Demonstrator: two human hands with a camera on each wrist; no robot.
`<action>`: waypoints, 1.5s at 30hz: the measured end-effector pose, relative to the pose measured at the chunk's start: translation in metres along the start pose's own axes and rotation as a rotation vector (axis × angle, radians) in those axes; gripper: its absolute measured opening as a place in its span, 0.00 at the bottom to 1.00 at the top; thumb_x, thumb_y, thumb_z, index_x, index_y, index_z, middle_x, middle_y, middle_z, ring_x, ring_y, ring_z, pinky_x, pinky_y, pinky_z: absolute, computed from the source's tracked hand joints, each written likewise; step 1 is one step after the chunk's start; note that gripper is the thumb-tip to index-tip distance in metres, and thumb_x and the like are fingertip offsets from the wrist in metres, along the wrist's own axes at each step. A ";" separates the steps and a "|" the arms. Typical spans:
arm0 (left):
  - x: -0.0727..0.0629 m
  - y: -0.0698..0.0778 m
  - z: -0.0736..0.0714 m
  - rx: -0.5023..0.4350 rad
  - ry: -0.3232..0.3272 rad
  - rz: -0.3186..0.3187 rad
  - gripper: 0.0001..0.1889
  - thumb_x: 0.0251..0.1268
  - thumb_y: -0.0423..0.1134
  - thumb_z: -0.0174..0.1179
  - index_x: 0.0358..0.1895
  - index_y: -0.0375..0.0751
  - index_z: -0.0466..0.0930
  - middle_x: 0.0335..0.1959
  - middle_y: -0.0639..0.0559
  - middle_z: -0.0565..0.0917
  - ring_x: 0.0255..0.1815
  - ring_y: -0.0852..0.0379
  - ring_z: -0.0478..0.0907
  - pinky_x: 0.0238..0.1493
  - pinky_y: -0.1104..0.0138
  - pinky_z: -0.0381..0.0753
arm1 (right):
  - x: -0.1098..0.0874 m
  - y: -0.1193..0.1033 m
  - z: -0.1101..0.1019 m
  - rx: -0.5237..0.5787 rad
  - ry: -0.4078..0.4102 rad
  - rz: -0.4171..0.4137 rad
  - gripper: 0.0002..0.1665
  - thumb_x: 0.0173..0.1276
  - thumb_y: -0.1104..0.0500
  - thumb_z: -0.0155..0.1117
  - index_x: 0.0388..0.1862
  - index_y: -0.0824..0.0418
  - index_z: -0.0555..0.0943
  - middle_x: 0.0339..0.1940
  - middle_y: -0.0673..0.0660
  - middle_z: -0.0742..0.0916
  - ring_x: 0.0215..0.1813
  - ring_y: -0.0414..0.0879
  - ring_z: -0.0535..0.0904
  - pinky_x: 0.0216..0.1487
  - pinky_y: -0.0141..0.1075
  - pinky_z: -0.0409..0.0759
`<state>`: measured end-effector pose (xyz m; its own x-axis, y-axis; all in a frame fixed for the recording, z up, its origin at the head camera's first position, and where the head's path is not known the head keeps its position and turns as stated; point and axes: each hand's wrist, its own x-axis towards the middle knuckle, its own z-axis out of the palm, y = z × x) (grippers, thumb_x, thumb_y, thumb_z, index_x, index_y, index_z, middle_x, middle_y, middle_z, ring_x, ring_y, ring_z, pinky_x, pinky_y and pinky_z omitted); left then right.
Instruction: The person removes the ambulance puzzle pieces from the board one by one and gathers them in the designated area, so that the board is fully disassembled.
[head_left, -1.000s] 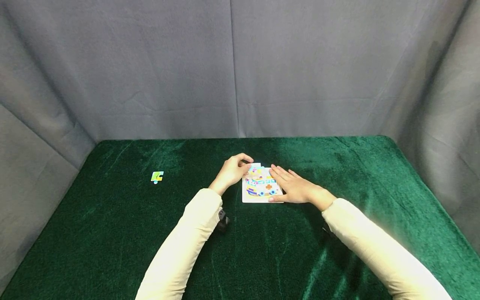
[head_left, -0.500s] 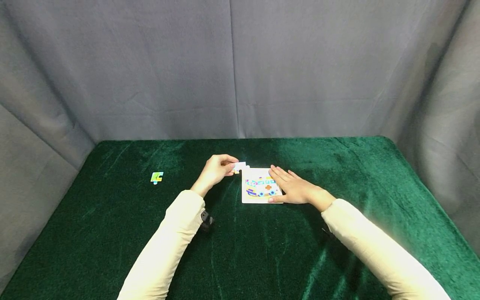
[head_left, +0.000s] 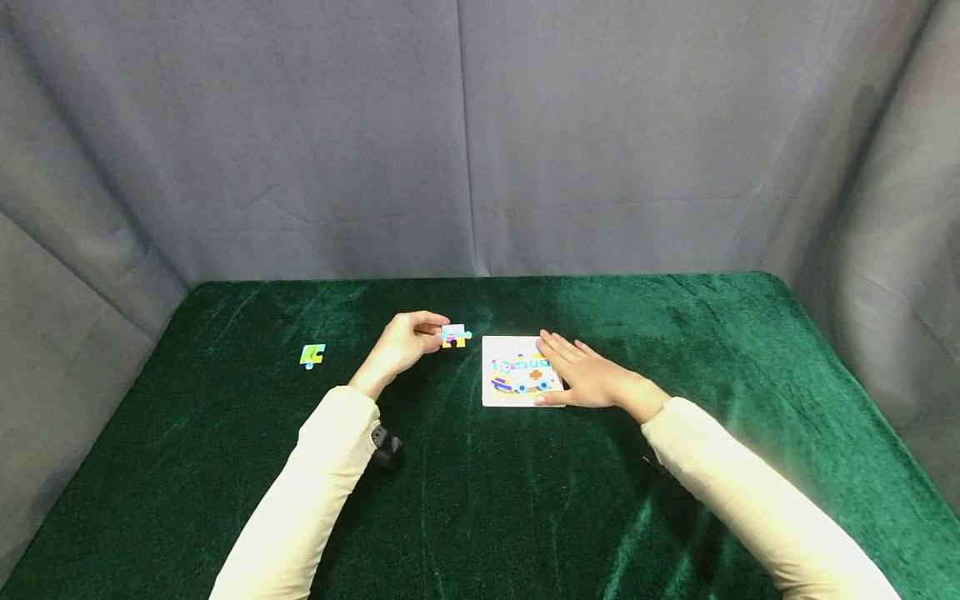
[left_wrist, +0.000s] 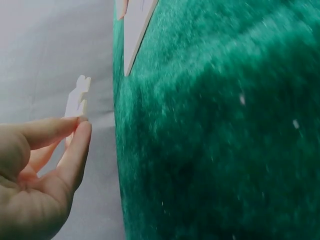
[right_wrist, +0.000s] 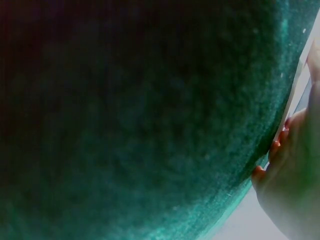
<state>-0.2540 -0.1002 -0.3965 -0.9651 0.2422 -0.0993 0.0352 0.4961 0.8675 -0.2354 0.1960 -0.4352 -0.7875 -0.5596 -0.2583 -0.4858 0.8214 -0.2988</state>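
Note:
My left hand (head_left: 401, 344) pinches a jigsaw puzzle piece (head_left: 454, 336) by its left edge, between thumb and fingers. The piece has white, blue and yellow print and a knob pointing right; in the left wrist view the puzzle piece (left_wrist: 76, 100) appears edge-on above the fingertips. To its right lies a square white puzzle board (head_left: 517, 398) with an ambulance picture. My right hand (head_left: 588, 375) rests on the board's right side with straight, spread fingers, covering part of the picture. In the right wrist view the board's thin edge (right_wrist: 295, 95) shows beside the fingers.
A second puzzle piece (head_left: 312, 356), green and yellow, lies on the table at the left. Dark green velvety cloth (head_left: 480, 500) covers the table. Grey curtains (head_left: 337, 142) hang behind the table and at both sides.
My left hand has moved left, drawing the puzzle piece from the board's upper left corner and away from it. My right hand has stayed on the board.

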 end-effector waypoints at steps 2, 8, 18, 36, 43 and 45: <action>-0.002 -0.002 -0.003 -0.005 0.003 0.004 0.17 0.62 0.24 0.55 0.55 0.27 0.76 0.48 0.33 0.81 0.44 0.53 0.79 0.48 0.66 0.81 | 0.000 0.000 0.000 -0.001 -0.001 -0.001 0.56 0.65 0.35 0.56 0.77 0.64 0.43 0.80 0.62 0.48 0.80 0.57 0.42 0.77 0.56 0.44; -0.004 -0.009 -0.013 -0.031 0.021 0.007 0.18 0.61 0.23 0.57 0.55 0.27 0.76 0.46 0.32 0.82 0.40 0.58 0.79 0.45 0.69 0.81 | -0.001 -0.001 -0.001 0.009 0.000 0.000 0.56 0.65 0.36 0.57 0.77 0.64 0.43 0.80 0.62 0.48 0.80 0.57 0.42 0.77 0.56 0.44; -0.011 -0.028 -0.030 -0.064 0.008 -0.043 0.19 0.64 0.24 0.54 0.59 0.27 0.71 0.46 0.34 0.79 0.47 0.49 0.81 0.53 0.58 0.81 | 0.000 0.000 0.000 0.001 0.002 -0.010 0.56 0.66 0.36 0.56 0.77 0.65 0.43 0.79 0.64 0.49 0.80 0.57 0.43 0.77 0.56 0.44; -0.026 -0.053 -0.065 -0.090 0.111 -0.158 0.20 0.67 0.26 0.52 0.61 0.23 0.65 0.51 0.33 0.77 0.37 0.66 0.79 0.43 0.73 0.83 | -0.002 -0.003 -0.002 0.008 -0.011 0.009 0.57 0.65 0.35 0.57 0.77 0.64 0.43 0.80 0.62 0.47 0.80 0.56 0.42 0.77 0.55 0.43; -0.030 -0.066 -0.079 -0.108 0.166 -0.166 0.20 0.68 0.26 0.51 0.61 0.21 0.64 0.47 0.39 0.78 0.32 0.74 0.76 0.38 0.78 0.81 | -0.001 -0.002 -0.001 0.000 -0.018 0.014 0.56 0.66 0.35 0.56 0.78 0.63 0.42 0.80 0.61 0.47 0.80 0.56 0.41 0.77 0.55 0.43; -0.031 -0.069 -0.083 -0.115 0.188 -0.177 0.20 0.68 0.26 0.50 0.61 0.21 0.64 0.44 0.42 0.78 0.31 0.75 0.75 0.38 0.79 0.80 | -0.001 -0.002 -0.002 -0.002 -0.019 0.015 0.56 0.66 0.36 0.56 0.78 0.63 0.42 0.80 0.61 0.46 0.80 0.56 0.41 0.77 0.55 0.43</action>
<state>-0.2480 -0.2112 -0.4125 -0.9853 -0.0040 -0.1710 -0.1571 0.4161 0.8956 -0.2343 0.1953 -0.4330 -0.7871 -0.5496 -0.2801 -0.4752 0.8297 -0.2929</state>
